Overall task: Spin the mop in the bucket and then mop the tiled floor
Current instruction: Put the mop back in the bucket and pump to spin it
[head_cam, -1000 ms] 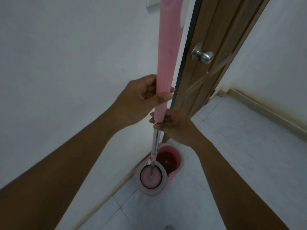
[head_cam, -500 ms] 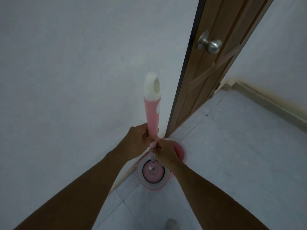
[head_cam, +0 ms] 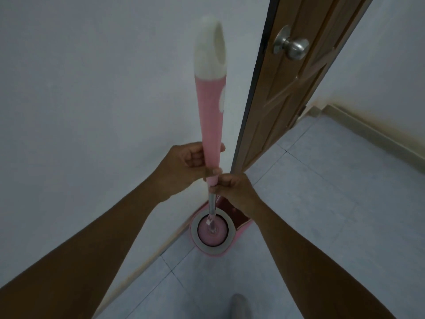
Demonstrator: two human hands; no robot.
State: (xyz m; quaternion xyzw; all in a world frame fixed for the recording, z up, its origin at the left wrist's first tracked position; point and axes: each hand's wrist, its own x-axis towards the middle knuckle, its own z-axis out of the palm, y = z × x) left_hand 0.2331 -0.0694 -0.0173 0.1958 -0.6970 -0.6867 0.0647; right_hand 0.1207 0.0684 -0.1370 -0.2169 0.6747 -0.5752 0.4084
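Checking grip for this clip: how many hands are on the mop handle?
2. The left hand wraps the pink mop handle; the right hand grips just below, at its lower end.

I held the mop handle (head_cam: 211, 125) upright with both hands: my left hand (head_cam: 184, 166) was wrapped round the lower part of the pink grip, and my right hand (head_cam: 234, 189) was closed on the grip's bottom end just below it, the two hands touching. The metal shaft (head_cam: 212, 204) ran down from there into the pink bucket (head_cam: 212, 236), where the mop head (head_cam: 212, 231) sat inside the round grey-rimmed spinner basket. The bucket stood on the tiled floor (head_cam: 333, 215) against the white wall (head_cam: 92, 88), just beside the edge of the open wooden door (head_cam: 299, 77) with its metal knob (head_cam: 292, 46).
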